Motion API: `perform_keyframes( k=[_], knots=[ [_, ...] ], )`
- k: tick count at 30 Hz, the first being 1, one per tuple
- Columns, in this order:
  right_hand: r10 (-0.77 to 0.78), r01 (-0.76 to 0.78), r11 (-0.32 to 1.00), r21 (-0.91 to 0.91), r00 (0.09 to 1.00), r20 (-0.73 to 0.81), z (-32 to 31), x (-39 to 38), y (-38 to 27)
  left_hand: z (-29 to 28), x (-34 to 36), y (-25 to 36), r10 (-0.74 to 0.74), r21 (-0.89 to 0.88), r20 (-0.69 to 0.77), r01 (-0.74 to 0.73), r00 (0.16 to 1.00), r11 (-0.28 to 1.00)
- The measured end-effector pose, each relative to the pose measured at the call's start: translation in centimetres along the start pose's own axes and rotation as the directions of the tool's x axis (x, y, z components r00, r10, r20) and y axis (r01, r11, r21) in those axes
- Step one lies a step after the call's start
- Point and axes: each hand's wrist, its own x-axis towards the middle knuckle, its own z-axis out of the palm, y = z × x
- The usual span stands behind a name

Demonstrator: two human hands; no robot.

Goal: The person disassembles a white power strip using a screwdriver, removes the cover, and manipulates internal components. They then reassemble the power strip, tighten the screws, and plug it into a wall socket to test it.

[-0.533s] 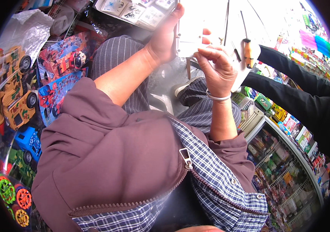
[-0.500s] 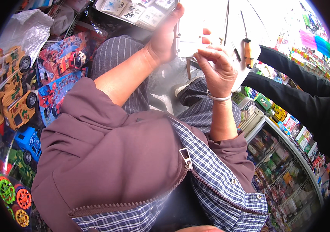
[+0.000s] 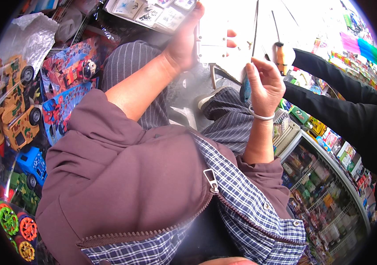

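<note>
One white plastic piece (image 3: 211, 44), at twelve o'clock, is held in the left hand (image 3: 183, 49); toward one o'clock, the narrowed right hand (image 3: 265, 86) is at a blue-handled screwdriver (image 3: 244, 91), whether gripping I cannot tell.

Your view is brightest at the top, where strong light burns the desk (image 3: 233, 66) almost to plain white and the edges of the white case (image 3: 211, 44) melt into it. Glare pales the fingers of your right hand (image 3: 267, 86), and a milky haze veils the floor (image 3: 181, 95). Your jacket (image 3: 140, 163) sits in softer, even light, its zip (image 3: 211, 179) crisp. Toward the rim, the rack (image 3: 325, 194) bows outward, and black fills your corners.
</note>
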Motion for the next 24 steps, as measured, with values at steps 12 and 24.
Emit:
perform_keyframes(
  k=[12, 24],
  knots=[
    [0.2, -0.147, 0.826, -0.544, 0.979, 0.039, -2.3, 0.0, 5.7, 0.0, 1.4, -0.5, 0.03, 0.029, -0.081, -0.028, 0.996, 0.999],
    [0.188, -0.093, 0.896, -0.434, 0.965, 0.183, -16.3, -9.4, -5.9, 1.8, 0.8, 0.0, 0.159, 0.279, -0.092, -0.128, 0.983, 0.952]
  ],
)
